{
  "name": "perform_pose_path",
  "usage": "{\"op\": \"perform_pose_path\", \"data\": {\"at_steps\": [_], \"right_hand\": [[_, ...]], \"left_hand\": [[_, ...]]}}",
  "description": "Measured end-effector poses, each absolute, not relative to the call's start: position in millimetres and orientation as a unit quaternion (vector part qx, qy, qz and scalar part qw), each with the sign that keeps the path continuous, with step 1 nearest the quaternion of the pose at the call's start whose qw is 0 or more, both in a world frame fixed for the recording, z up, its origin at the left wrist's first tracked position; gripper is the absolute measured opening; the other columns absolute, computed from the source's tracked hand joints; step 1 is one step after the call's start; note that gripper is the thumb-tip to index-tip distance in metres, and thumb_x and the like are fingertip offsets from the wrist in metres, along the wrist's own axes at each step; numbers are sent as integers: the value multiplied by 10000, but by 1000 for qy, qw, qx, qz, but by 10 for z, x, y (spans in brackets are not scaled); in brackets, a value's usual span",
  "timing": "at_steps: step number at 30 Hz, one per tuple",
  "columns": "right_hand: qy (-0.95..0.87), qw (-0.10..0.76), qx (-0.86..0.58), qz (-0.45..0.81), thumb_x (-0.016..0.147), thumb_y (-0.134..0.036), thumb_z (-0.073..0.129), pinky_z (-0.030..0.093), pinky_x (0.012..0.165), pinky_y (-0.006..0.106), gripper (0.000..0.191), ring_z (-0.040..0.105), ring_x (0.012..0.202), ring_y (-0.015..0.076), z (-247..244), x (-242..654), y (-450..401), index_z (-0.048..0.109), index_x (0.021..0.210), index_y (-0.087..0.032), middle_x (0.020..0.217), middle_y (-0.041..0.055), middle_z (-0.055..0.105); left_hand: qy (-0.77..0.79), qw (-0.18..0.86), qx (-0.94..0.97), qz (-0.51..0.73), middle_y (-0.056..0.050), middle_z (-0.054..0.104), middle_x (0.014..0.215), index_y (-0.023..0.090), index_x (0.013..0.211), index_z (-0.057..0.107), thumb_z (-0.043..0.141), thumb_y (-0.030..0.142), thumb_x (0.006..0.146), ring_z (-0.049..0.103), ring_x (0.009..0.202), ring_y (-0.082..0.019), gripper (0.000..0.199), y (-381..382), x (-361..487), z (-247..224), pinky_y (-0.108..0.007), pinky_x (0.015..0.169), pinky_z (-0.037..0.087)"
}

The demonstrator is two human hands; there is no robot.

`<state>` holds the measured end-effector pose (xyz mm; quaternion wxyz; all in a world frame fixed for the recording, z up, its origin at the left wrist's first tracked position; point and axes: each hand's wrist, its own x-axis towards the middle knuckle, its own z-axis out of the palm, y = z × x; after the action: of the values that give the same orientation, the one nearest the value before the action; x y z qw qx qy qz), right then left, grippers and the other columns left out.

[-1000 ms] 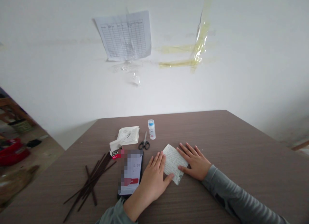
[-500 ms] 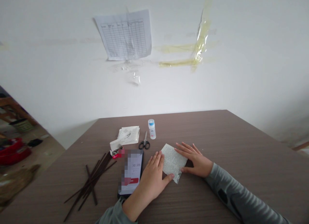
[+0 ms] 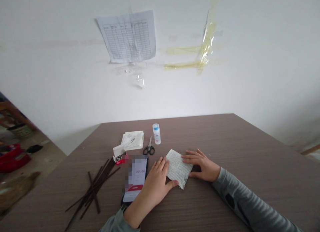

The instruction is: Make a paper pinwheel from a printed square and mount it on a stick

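Observation:
A small sheet of printed paper [image 3: 178,167] lies flat on the brown table [image 3: 215,135], turned cornerwise, its lower corner ragged. My left hand [image 3: 157,182] rests along its left edge, fingers extended and thumb touching near the bottom. At the right edge, my right hand [image 3: 202,167] lies with fingers apart, the fingertips on the paper. Neither hand grasps anything. Left of my left hand is a phone [image 3: 135,182] with a timer on its screen, part of it blurred out.
Beyond the paper stand a white bottle with a blue cap [image 3: 156,134] and black-handled scissors [image 3: 149,148]. A stack of paper pieces [image 3: 132,141], an opened small box [image 3: 120,155] and several dark thin sticks [image 3: 93,188] lie to the left. A wall [image 3: 175,95] rises behind the table.
The fingers of my right hand have shifted slightly on the paper's right edge. My left hand stays almost in place. The phone's timer has advanced by one second.

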<state>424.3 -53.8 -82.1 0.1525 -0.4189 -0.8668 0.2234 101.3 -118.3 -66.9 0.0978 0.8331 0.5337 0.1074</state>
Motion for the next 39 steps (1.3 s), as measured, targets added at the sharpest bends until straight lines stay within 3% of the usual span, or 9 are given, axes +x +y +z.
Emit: {"op": "perform_pose_path", "data": {"at_steps": [5, 10, 14, 18, 22, 25, 32, 36, 39], "right_hand": [[-869, 145, -427, 203, 988, -437, 1007, 296, 1597, 847, 687, 569, 1891, 507, -754, 4259, -593, 923, 1669, -414, 1868, 108, 788], [-867, 166, -412, 227, 1068, -460, 925, 292, 1586, 892, 557, 595, 1869, 524, -732, 4265, -610, 956, 1618, -384, 1833, 97, 812], [-861, 168, -434, 208, 1109, -471, 867, 335, 1600, 820, 411, 637, 1841, 502, -813, 4234, -578, 1012, 1494, -468, 1768, 31, 864], [-868, 183, -421, 188, 1166, -521, 824, 433, 1564, 794, 351, 654, 1810, 507, -888, 4227, -522, 1050, 1395, -378, 1677, 97, 926], [-875, 221, -385, 193, 1243, -582, 769, 619, 1440, 706, 393, 756, 1626, 464, -891, 4263, -484, 1069, 1269, -329, 1513, 149, 976], [-877, 256, -362, 186, 1271, -504, 739, 703, 1329, 609, 397, 828, 1420, 400, -875, 4269, -489, 1058, 1127, -315, 1381, 145, 993], [-869, 303, -362, 150, 1285, -396, 731, 766, 1140, 478, 424, 898, 1148, 330, -863, 4186, -525, 989, 963, -301, 1134, 112, 984], [-854, 317, -389, 138, 1277, -403, 744, 773, 1111, 462, 442, 923, 1069, 316, -924, 4133, -509, 954, 902, -305, 1067, 91, 974], [-840, 321, -414, 142, 1267, -407, 748, 741, 1267, 528, 421, 940, 997, 303, -991, 4093, -500, 949, 911, -308, 1025, 64, 968]], "left_hand": [[536, 116, 831, 90, -234, 645, 1980, 204, 1808, 786, 1044, 560, 1080, 604, 1871, -513, 850, -1162, 992, -557, -709, 1529, 561], [541, 128, 824, 103, -193, 713, 1921, 221, 1734, 852, 926, 403, 1192, 624, 1862, -465, 577, -1173, 1000, -438, -690, 1540, 549], [550, 111, 819, 124, -141, 830, 1809, 251, 1606, 935, 892, 345, 1205, 715, 1794, -443, 415, -1174, 1013, -411, -645, 1508, 604], [547, 89, 819, 146, -120, 917, 1687, 253, 1462, 994, 836, 314, 1234, 792, 1716, -421, 284, -1170, 1009, -431, -624, 1476, 641], [539, 81, 820, 177, -122, 961, 1598, 256, 1386, 1016, 839, 312, 1231, 837, 1659, -415, 242, -1155, 989, -495, -614, 1453, 667], [533, 71, 816, 210, -121, 987, 1530, 260, 1308, 1024, 869, 297, 1209, 876, 1598, -417, 187, -1134, 978, -585, -624, 1413, 702], [526, 42, 813, 246, -111, 1020, 1350, 280, 1154, 1008, 793, 214, 1199, 928, 1448, -389, 229, -1077, 942, -715, -602, 1330, 749], [536, 44, 809, 238, -123, 1016, 1324, 257, 1140, 991, 786, 152, 1159, 928, 1419, -381, 231, -1078, 940, -662, -574, 1319, 744], [541, 48, 806, 233, -130, 1011, 1306, 239, 1107, 972, 794, 155, 1166, 934, 1389, -373, 206, -1095, 967, -603, -557, 1302, 748]]}}
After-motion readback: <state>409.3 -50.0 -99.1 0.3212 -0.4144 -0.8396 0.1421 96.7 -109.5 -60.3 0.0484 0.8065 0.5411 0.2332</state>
